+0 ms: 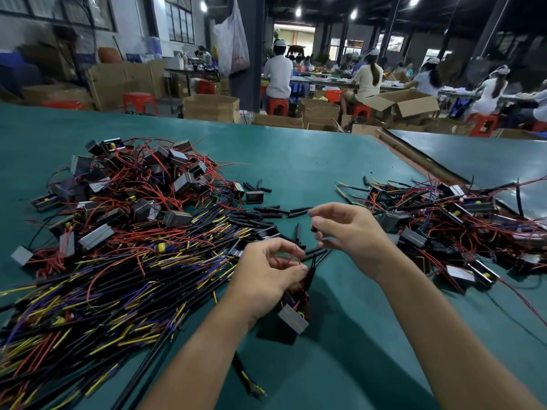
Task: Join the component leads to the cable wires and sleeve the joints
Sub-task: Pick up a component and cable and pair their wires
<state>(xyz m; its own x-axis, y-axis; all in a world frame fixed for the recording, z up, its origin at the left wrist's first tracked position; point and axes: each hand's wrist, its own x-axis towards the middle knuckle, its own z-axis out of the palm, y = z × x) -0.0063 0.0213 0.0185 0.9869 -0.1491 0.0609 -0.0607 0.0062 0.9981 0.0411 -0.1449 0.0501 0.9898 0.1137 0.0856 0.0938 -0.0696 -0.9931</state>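
Note:
My left hand (pixel 273 269) pinches thin red leads and a black cable near the middle of the green table. A small grey component (pixel 293 318) hangs below that hand by its leads. A little above and to the right, my right hand (pixel 344 229) pinches a short black sleeve (pixel 313 228) between thumb and fingers. Loose black sleeves (pixel 266 213) lie on the table just beyond both hands.
A big pile of black cables (pixel 124 279) with yellow, purple and red wires and grey components (pixel 177 217) fills the left. Another pile of joined parts (pixel 450 220) lies at the right. The green table (pixel 310 161) extends ahead; people sit at benches beyond.

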